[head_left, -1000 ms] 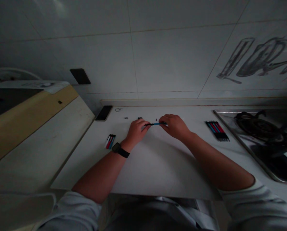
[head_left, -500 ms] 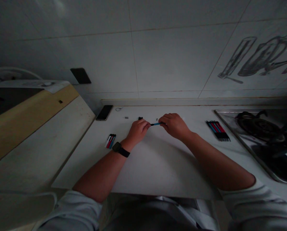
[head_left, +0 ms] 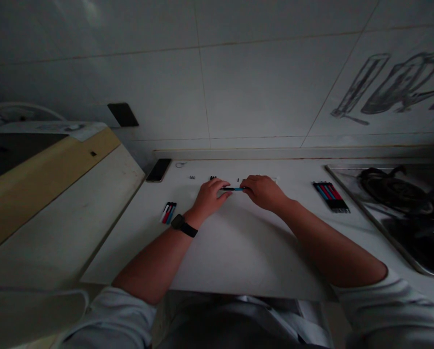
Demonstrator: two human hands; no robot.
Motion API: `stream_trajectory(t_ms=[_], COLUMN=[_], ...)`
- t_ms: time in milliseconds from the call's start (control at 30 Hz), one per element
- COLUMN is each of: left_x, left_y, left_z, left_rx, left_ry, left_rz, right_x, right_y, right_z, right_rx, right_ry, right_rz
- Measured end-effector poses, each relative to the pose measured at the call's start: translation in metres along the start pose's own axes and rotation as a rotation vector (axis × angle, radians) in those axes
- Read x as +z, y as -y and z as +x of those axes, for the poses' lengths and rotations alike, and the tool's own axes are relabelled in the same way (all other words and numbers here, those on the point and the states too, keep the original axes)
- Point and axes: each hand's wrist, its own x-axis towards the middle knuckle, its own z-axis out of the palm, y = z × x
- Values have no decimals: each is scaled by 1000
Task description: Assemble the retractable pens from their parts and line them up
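Observation:
A thin blue pen is held level between both hands, low over the white counter. My left hand, with a black watch on its wrist, pinches the pen's dark left end. My right hand is closed around its right end. Tiny dark parts lie on the counter just behind the hands, with more small parts to the left of them.
A row of red, blue and black pens lies to the right, beside a gas hob. A few short coloured pen pieces lie left of my wrist. A dark phone rests at the counter's back left corner. A wooden board slopes away left.
The hands have drawn slightly closer together along the pen, so less of the blue barrel shows between them. Both hands stay in the same spot over the counter.

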Motion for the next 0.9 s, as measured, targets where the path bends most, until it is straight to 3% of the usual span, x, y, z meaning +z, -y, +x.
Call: stream_trajectory(t_ms=[300, 900], left_x=[6, 7], left_y=[7, 9], left_z=[-2, -3], left_rx=[0, -25], left_ry=[96, 43], left_rz=[8, -88], right_x=[4, 5], right_y=[0, -3], right_z=[-1, 1], right_rx=[-13, -19], right_ry=[28, 10], right_rz=[-14, -11])
